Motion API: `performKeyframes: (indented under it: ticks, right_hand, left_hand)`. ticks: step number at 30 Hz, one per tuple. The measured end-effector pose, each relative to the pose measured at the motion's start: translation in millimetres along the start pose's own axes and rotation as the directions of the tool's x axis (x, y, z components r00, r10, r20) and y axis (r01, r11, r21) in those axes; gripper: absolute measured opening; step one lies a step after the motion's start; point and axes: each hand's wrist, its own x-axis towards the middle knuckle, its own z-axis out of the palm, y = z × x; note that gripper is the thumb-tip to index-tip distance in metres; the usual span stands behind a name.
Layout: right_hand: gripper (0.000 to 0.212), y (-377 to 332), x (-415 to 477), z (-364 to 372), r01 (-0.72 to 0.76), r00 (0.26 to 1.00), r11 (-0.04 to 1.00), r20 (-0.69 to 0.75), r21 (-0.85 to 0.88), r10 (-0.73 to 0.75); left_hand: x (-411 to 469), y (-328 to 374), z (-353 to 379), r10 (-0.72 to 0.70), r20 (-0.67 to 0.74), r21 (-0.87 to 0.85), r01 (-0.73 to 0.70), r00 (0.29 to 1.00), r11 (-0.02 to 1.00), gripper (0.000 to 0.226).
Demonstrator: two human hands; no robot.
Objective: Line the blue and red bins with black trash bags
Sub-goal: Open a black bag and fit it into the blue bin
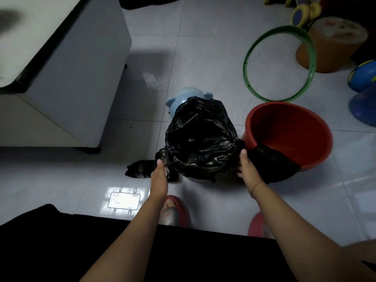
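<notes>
A white cabinet [67,78] stands well off to the left of both hands, out of the work. Nearer, just left of the left fingertips, a small wad of black plastic [138,168] lies on the tiled floor [203,47]; it looks like a spare bag or roll kept within reach, probably for the second bin.

The left hand [159,176] reaches forward at the bag's [201,139] near left edge. Its thumb lies along the top, and the fingers curl round crumpled plastic at the hem, so it appears to pinch the rim there; how tightly, I cannot tell, as the fingertips are buried in the folds.

Between the two hands the bag billows up over the blue bin [181,98], which shows only as a pale rounded top with ear-like knobs beyond the fingers. The bag seems draped over that bin, its mouth toward the person, so the hands hold opposite sides to spread the opening and pull it down round the rim. I judge this lining half done: the plastic is loose and puffed, not yet seated.

The right hand [249,169] rests against the bag's right side, thumb up, fingers mostly straight and hidden behind the plastic; it presses or lightly holds the film rather than gripping hard.

Just right of those fingers sits the red bin [289,127], open and upright. A flap of black plastic lies over its near rim, touching it, but its inside is bare red, so it is not yet lined.
</notes>
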Motion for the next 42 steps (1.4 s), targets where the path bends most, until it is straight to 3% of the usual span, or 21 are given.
performKeyframes:
  ticks: [3,5,8,10,13,17,22,26,28,32,35,37,39,41,42]
  right_hand:
    - [0.064,-6.2,-6.3,0.0,0.049,0.998,0.996,-0.039,-0.068,-0.052]
    - [0.044,-9.9,-15.1,4.6,0.135,0.973,0.973,-0.16,-0.185,-0.166]
    - [0.028,-25.2,-30.3,17.6,0.327,0.854,0.878,-0.287,-0.35,-0.433]
    - [0.032,-37.2,-28.3,27.0,0.441,0.813,0.777,-0.167,-0.45,-0.558]
    - [0.043,-51.7,-4.6,39.0,0.46,0.826,0.613,0.056,-0.643,-0.561]
    - [0.059,-62.4,35.1,43.0,0.365,0.864,0.492,0.09,-0.791,-0.496]
    - [0.062,-73.0,68.4,43.4,0.305,0.889,0.612,-0.011,-0.73,-0.457]
    - [0.059,-80.9,86.2,39.0,0.209,0.935,0.78,-0.114,-0.59,-0.337]
    - [0.062,-86.7,96.5,35.9,0.146,0.952,0.847,-0.16,-0.512,-0.261]
    - [0.078,-106.1,114.6,37.5,0.02,0.982,0.854,-0.15,-0.519,-0.114]
    - [0.083,-120.0,121.3,41.2,-0.036,0.994,0.818,-0.102,-0.573,-0.028]
    - [0.078,-122.4,119.4,43.2,0.017,0.982,0.794,-0.139,-0.608,-0.128]
    - [0.067,-120.1,110.9,45.0,0.144,0.907,0.745,-0.214,-0.652,-0.363]
    - [0.058,-120.6,103.6,49.6,0.318,0.834,0.73,-0.187,-0.604,-0.518]
    - [0.055,-122.0,103.0,52.5,0.384,0.833,0.746,-0.145,-0.545,-0.535]
  left_hand:
    - [7.0,12.3,-6.3,0.041,-0.049,-0.076,-0.045,0.998,0.996,0.073]
    - [10.7,26.5,-6.0,0.076,-0.113,-0.077,-0.085,0.991,0.993,0.079]
    - [16.2,50.3,0.2,0.188,-0.134,-0.049,-0.196,0.973,0.979,0.081]
    - [22.7,64.5,7.1,0.26,-0.109,-0.021,-0.264,0.959,0.964,0.073]
    - [40.6,82.7,16.4,0.367,-0.036,0.103,-0.362,0.929,0.926,0.06]
    - [72.1,101.6,25.8,0.453,0.094,0.277,-0.46,0.887,0.843,0.048]
    - [101.5,115.6,38.6,0.461,0.204,0.233,-0.5,0.864,0.834,0.042]
    - [109.4,111.7,41.8,0.399,0.181,0.25,-0.435,0.899,0.865,0.05]
    - [116.9,112.8,38.8,0.302,0.205,0.174,-0.339,0.931,0.925,0.059]
    - [129.1,118.8,28.7,0.079,0.297,0.168,-0.134,0.951,0.977,0.077]
    - [131.2,121.6,28.4,0.12,0.317,0.177,-0.183,0.941,0.967,0.071]
    - [129.7,126.0,32.1,0.28,0.245,0.122,-0.316,0.928,0.941,0.055]
    - [129.1,132.7,38.3,0.422,0.183,0.145,-0.449,0.888,0.882,0.047]
    - [129.2,140.3,48.0,0.534,0.258,0.236,-0.589,0.805,0.773,0.046]
    - [129.4,143.5,53.5,0.557,0.311,0.274,-0.634,0.77,0.723,0.045]
